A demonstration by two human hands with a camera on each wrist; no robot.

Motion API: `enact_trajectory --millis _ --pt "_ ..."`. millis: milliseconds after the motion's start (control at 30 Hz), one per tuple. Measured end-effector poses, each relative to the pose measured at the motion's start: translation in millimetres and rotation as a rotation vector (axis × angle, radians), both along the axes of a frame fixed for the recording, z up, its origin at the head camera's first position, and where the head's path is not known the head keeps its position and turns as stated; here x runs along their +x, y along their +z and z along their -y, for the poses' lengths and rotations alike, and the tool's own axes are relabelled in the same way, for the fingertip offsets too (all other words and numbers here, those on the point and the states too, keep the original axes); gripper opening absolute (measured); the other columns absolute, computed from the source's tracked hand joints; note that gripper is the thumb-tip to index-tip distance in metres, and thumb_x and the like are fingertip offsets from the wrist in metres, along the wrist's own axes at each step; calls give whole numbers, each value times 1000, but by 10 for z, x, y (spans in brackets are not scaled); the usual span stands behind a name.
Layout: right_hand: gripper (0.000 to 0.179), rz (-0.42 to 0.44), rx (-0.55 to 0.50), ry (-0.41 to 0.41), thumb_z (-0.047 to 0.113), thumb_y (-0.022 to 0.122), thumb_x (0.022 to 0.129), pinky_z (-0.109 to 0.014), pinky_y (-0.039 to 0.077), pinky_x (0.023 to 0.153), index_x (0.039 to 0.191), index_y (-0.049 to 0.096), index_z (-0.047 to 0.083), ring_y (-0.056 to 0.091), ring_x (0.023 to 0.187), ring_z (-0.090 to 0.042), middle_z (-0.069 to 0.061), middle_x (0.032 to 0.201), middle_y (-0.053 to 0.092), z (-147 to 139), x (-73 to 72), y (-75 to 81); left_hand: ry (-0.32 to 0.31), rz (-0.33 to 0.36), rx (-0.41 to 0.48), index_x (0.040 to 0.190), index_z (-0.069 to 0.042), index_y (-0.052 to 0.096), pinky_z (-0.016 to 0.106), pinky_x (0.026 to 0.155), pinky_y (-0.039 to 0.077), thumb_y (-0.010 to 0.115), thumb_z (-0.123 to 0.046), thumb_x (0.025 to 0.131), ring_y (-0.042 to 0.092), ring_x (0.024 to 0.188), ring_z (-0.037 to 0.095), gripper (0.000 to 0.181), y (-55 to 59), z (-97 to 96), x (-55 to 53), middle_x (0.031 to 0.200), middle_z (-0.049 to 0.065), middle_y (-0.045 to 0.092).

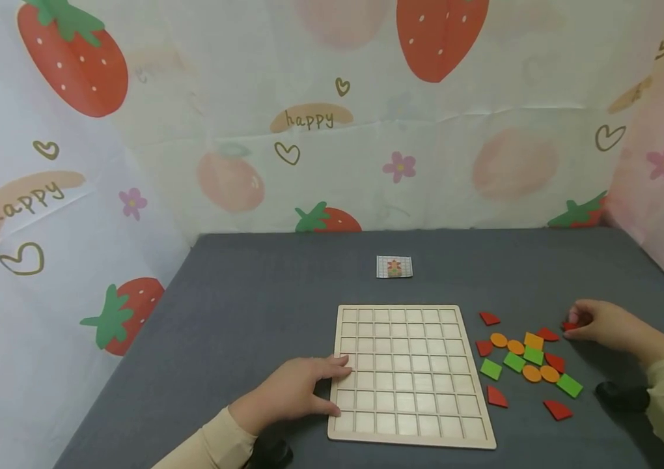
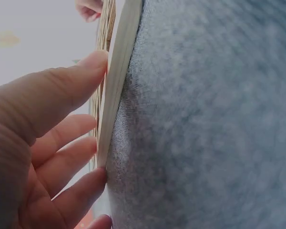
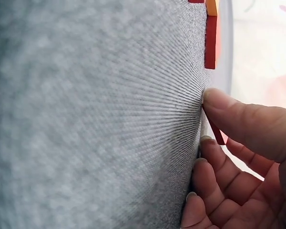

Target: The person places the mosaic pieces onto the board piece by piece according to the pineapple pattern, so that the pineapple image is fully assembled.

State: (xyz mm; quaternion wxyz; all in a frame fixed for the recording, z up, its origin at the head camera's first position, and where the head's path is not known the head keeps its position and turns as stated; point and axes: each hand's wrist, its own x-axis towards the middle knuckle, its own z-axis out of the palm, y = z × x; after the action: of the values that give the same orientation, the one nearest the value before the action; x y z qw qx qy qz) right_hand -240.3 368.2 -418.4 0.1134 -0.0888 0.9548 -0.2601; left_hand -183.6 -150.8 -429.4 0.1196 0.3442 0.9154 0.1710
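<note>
My left hand [image 1: 293,389] rests at the left edge of a light wooden grid board [image 1: 405,441], thumb and fingers spread and touching its rim. In the left wrist view the fingertips lie along the side of the board [image 2: 115,86]. At the far right of the loose pieces, my right hand [image 1: 607,326] pinches a red quarter-round piece [image 1: 569,326] low over the grey cloth. The right wrist view shows this red piece [image 3: 214,125] tilted, between thumb and fingers. Its far part is hidden by the thumb.
Right of the board lie several red quarter-round pieces [image 1: 558,410], orange discs [image 1: 532,373], green squares [image 1: 491,369] and an orange square [image 1: 534,341]. A small pattern card [image 1: 394,267] lies behind the board. Printed fabric [image 1: 426,182] hangs along the table's back and sides.
</note>
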Motion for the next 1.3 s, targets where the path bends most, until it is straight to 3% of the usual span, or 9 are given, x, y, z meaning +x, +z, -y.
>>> enact_trajectory --millis 367,600,867,1033,1300 --pt "26 11 -41 18 20 69 81 -26 33 56 82 47 6 40 63 -8 -1 77 48 -9 -7 8 -1 39 96 130 -16 54 29 93 36 75 -36 73 41 111 13 64 -17 -14 10 141 -3 41" --pt "14 38 -70 26 16 62 86 -25 38 60 87 54 4 44 68 -7 -2 84 57 -2 -36 41 5 85 129 132 -17 51 34 97 34 75 -35 73 40 121 18 66 -40 -6 -21 142 -3 40" --pt "15 69 -44 24 19 64 85 -28 35 57 86 58 6 43 66 -11 -1 82 56 76 -169 135 11 162 179 133 -17 49 36 101 32 75 -33 72 34 131 15 68 -49 -13 -60 142 -5 38" --pt "14 48 -55 22 21 62 87 -33 42 65 89 60 7 53 77 -16 -2 88 63 317 -326 274 24 180 187 133 -18 50 36 101 32 76 -33 72 34 131 15 68 -53 -18 -71 142 -6 38" --pt "10 -1 -138 126 19 60 89 -42 45 77 92 64 11 59 87 -20 -2 93 65 999 -499 442 33 183 183 133 -20 50 37 101 32 76 -34 72 34 130 14 68 -64 -10 -76 142 -8 38"
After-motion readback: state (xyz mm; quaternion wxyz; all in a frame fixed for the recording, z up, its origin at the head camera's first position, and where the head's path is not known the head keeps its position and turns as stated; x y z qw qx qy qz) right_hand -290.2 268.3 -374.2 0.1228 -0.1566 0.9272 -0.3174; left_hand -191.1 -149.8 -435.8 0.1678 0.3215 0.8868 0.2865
